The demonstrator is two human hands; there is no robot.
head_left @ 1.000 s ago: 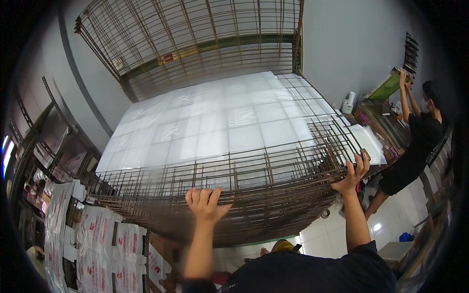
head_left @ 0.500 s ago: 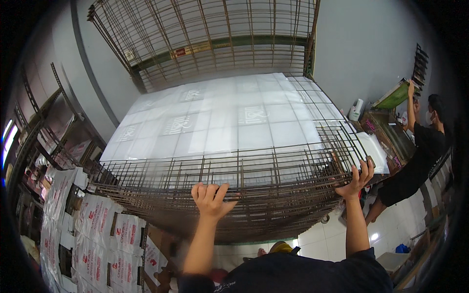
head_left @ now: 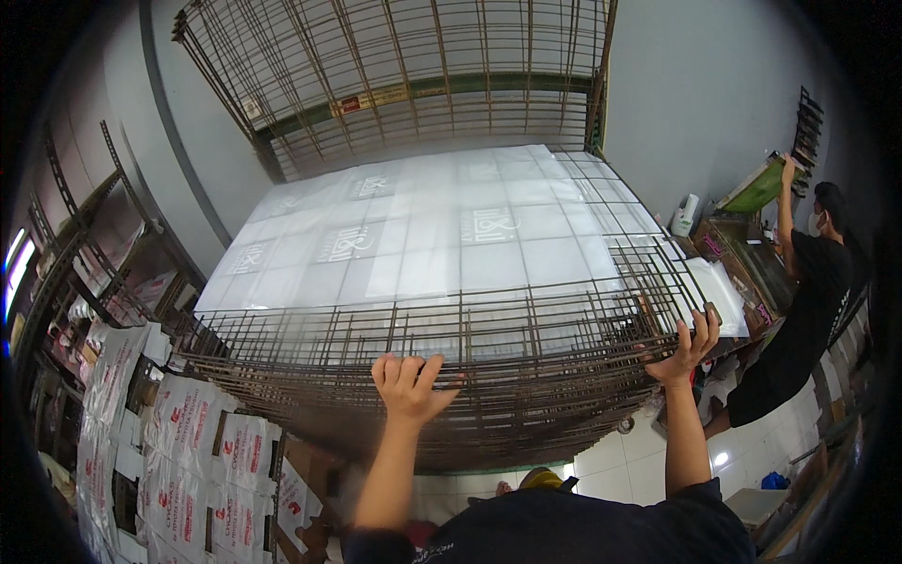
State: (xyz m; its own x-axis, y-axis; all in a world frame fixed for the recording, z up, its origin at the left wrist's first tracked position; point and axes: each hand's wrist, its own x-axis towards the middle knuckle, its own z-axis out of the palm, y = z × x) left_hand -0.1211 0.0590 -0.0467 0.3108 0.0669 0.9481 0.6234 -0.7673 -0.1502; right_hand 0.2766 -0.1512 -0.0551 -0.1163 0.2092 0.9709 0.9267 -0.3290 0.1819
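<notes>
Both my hands are on the near edge of a stack of brown wire drying shelves [head_left: 526,362]. My left hand [head_left: 410,390] has its fingers curled over the front wires near the middle, thumb pointing right. At the right front corner, my right hand [head_left: 686,352] is hooked over the wires the same way. Translucent white plastic bags [head_left: 423,207] with pale printed marks lie in overlapping rows on the top shelf. Behind them more wire shelves [head_left: 395,56] stand raised and tilted upward.
To the left, grey bags with red print [head_left: 188,423] hang in layers beside a dark metal shelving frame [head_left: 85,226]. A co-worker in black [head_left: 799,310] stands at the right, one hand raised to a green-framed screen [head_left: 756,188] over a bench. Pale floor tiles [head_left: 611,470] show below.
Both hands keep their hold on the wire edge, with the left a touch farther right in the picture. The co-worker at the right has shifted slightly.
</notes>
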